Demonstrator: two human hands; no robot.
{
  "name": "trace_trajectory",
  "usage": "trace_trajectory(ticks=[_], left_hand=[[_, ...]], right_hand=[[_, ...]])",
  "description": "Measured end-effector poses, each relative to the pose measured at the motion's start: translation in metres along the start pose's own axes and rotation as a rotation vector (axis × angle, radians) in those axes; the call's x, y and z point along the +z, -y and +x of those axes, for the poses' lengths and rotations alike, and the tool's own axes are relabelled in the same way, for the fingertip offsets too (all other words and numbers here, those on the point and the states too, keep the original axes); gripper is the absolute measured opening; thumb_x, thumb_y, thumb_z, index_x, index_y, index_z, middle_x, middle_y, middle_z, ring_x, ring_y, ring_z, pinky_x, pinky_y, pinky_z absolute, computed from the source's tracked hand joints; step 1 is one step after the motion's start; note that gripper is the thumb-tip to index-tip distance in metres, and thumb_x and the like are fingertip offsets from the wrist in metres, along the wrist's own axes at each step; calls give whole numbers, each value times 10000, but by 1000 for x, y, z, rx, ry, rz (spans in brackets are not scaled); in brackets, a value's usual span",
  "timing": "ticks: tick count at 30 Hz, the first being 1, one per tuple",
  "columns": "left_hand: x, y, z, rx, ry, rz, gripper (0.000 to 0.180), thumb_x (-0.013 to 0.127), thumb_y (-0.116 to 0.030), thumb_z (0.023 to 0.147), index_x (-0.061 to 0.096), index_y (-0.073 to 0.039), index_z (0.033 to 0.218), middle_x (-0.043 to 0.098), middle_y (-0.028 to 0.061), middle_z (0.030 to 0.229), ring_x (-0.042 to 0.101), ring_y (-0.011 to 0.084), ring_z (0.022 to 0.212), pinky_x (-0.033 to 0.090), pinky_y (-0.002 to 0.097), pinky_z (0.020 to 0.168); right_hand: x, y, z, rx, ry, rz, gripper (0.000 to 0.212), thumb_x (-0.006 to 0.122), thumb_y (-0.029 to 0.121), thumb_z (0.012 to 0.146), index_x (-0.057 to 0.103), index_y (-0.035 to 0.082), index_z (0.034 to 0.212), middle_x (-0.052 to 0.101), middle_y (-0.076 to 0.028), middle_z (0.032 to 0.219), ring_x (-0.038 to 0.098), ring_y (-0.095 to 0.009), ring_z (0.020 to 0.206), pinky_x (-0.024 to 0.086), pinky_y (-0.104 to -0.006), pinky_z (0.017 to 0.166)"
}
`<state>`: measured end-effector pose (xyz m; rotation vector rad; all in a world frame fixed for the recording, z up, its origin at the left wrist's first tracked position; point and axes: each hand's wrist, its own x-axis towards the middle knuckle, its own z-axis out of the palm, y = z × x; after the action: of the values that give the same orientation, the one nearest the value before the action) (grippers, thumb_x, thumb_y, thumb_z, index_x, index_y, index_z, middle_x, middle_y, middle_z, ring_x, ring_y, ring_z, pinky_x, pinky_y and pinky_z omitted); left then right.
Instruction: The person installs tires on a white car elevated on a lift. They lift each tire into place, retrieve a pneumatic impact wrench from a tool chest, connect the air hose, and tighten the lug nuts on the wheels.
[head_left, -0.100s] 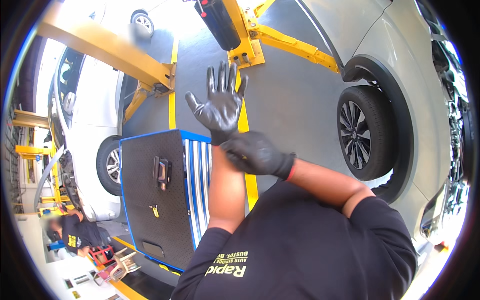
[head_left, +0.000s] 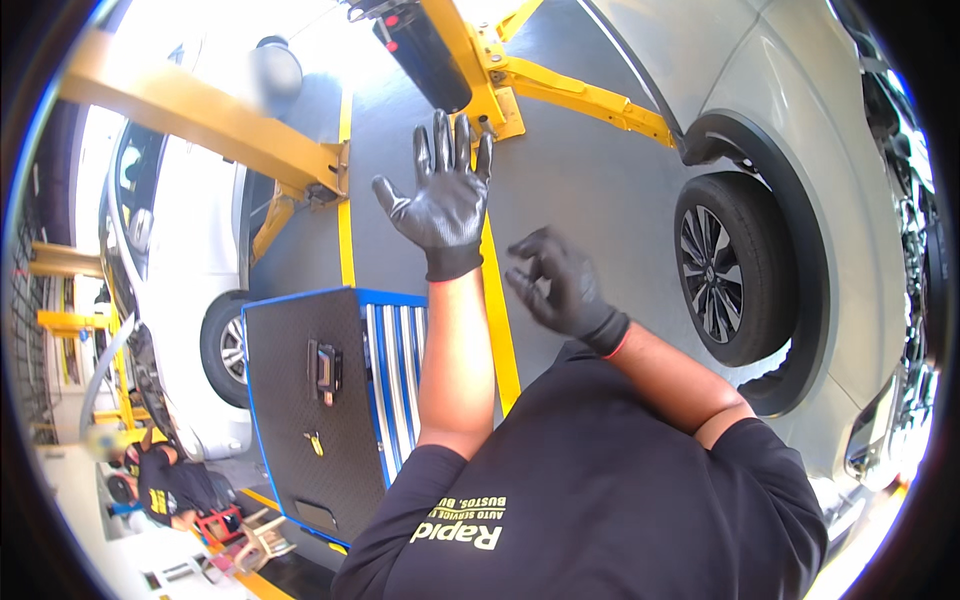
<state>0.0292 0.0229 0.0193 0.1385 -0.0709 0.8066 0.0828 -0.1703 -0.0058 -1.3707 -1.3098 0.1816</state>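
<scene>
My left hand [head_left: 443, 205], in a black coated work glove, is held up in front of me with its fingers spread and nothing in it. The knitted glove cuff [head_left: 454, 262] sits round that wrist, and the forearm below is bare. To the right of the left forearm and apart from it is my right hand [head_left: 570, 290], in a matching dark glove with a red edge at the cuff. Its fingers are half curled but apart, slightly blurred, with nothing seen between them. Both hands are in the air above the grey floor.
A blue tool cabinet [head_left: 280, 400] with a black top stands left, carrying a dark handheld device [head_left: 325, 370] and a yellow-tagged item [head_left: 315, 442]. Yellow lift arms [head_left: 590, 100] reach a silver car [head_left: 800, 150] at right. A white car [head_left: 190, 250] and a seated person [head_left: 170, 480] are left.
My right hand has let go of the left glove's cuff and moved away to the right, its fingers opening. The left hand stays raised and spread.
</scene>
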Motion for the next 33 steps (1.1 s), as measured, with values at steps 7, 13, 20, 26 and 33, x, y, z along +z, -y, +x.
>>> trace_trajectory(ticks=[7,13,20,26,33], left_hand=[[-16,148,112,-168,-114,44,904,426,-764,941,315,-176,1619,414,148,1637,412,434,1480,291,714,1178],[-5,221,174,-419,-12,530,815,365,-654,1022,413,-56,1574,417,183,1625,375,400,1505,257,673,1216],[-127,322,213,-984,439,1265,748,528,-535,1057,264,-170,1653,423,123,1602,476,297,1411,480,487,1071],[-282,251,223,-1473,101,1542,947,667,-324,999,25,-245,1691,341,94,1649,486,303,1392,457,509,1062],[-366,337,259,-1282,963,1667,847,811,-222,915,339,-22,1590,498,196,1485,496,328,1370,406,432,1142]], right_hand=[[-99,-70,60,78,31,-595,185,662,283,860,631,102,886,679,-119,782,672,-339,669,518,-486,597],[-174,-128,62,58,148,-402,144,699,244,823,630,123,860,648,-118,706,661,-365,686,518,-486,622],[-167,-353,-130,260,-181,-858,336,574,369,994,704,128,1188,734,-147,1153,691,-322,1104,563,-441,926],[-118,-335,-263,1557,102,184,527,422,507,1059,547,274,1515,554,-83,1538,507,-297,1418,350,-454,1190],[-65,-186,-256,1840,-464,671,543,414,456,1065,567,167,1498,612,-112,1451,589,-238,1296,459,-401,1080]])
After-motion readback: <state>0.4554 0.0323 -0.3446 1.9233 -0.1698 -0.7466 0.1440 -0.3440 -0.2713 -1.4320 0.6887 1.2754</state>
